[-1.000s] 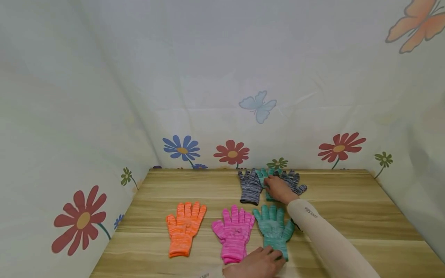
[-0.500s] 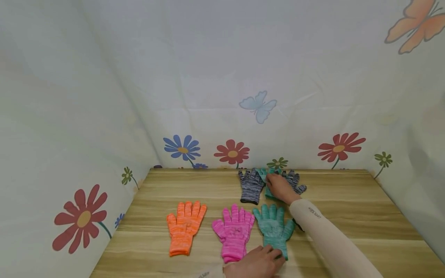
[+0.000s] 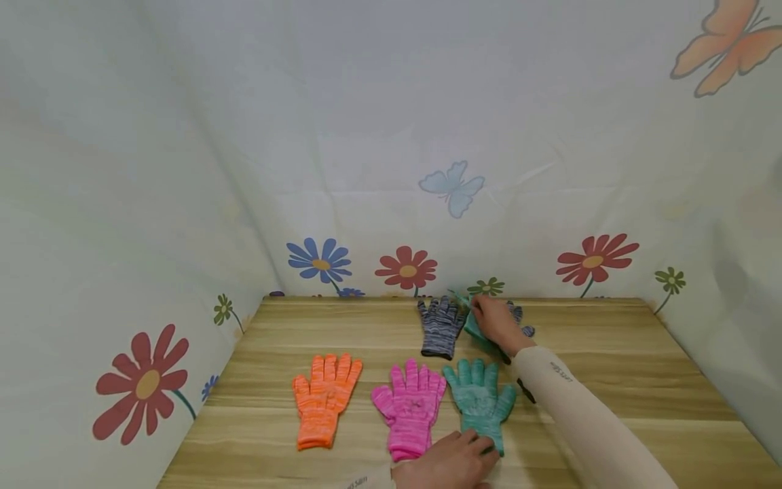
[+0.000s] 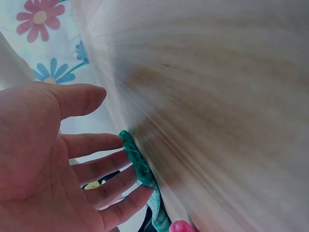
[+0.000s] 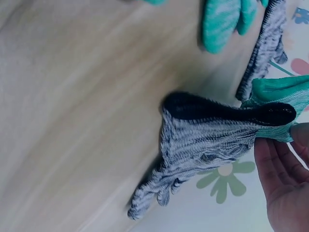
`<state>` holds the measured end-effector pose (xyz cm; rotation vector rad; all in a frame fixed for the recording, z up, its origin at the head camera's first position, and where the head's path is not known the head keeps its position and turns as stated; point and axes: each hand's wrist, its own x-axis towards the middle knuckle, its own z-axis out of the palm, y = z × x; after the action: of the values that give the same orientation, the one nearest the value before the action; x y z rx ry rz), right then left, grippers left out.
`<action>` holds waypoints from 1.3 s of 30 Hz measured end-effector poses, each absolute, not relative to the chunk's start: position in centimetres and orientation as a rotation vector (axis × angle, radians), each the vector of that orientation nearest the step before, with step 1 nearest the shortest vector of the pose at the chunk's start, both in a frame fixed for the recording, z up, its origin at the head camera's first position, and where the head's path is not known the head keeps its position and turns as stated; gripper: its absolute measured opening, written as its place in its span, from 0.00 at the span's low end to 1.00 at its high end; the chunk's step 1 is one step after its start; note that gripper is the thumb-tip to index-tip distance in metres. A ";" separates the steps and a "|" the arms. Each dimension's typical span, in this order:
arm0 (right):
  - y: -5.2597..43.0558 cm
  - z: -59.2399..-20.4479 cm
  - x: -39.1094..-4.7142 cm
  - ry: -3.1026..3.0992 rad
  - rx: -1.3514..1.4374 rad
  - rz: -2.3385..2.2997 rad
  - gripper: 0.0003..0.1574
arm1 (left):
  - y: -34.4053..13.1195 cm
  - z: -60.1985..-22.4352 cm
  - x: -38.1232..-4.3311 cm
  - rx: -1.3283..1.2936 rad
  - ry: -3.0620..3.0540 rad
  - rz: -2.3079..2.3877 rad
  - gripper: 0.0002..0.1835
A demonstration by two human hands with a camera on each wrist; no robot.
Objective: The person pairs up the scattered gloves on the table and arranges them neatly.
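Observation:
At the back of the table, my right hand (image 3: 497,322) pinches a green knit glove (image 5: 282,92) between thumb and fingers, its edge raised off the wood. A grey-and-black knit glove (image 5: 207,140) lies right beside it, dark cuff gaping toward the right wrist camera; my hand covers much of it in the head view. Near the front, my left hand (image 3: 449,463) has its fingers extended, fingertips resting on the cuff of a second green glove (image 3: 481,401), which lies flat with fingers pointing away. In the left wrist view the thumb stands apart from that glove (image 4: 140,164).
A pink glove (image 3: 412,411) lies just left of the front green one, and an orange glove (image 3: 324,401) farther left. Another grey-and-black glove (image 3: 441,329) lies at the back. A flowered curtain (image 3: 366,204) rises behind the wooden table (image 3: 256,380).
My right hand has shifted slightly right and lifted the back green glove, so its fingers now tilt up off the left grey glove. The left hand stays in place.

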<state>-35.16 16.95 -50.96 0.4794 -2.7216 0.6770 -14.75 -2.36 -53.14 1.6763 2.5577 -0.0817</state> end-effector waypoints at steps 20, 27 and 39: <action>18.4 -47.9 -33.8 -2.568 0.408 0.914 0.13 | -2.3 -53.3 -14.9 1.657 2.566 -0.084 0.23; 19.2 -47.4 -32.9 -2.543 0.369 1.004 0.15 | -2.4 -53.3 -14.8 1.672 2.569 -0.081 0.22; 20.1 -45.9 -30.7 -2.414 0.375 1.120 0.13 | -2.3 -53.3 -14.9 1.647 2.564 -0.107 0.23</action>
<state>-30.70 20.08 -45.86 0.3754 -2.4135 1.1197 -14.86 -2.26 -53.25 1.6468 2.5643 -0.1070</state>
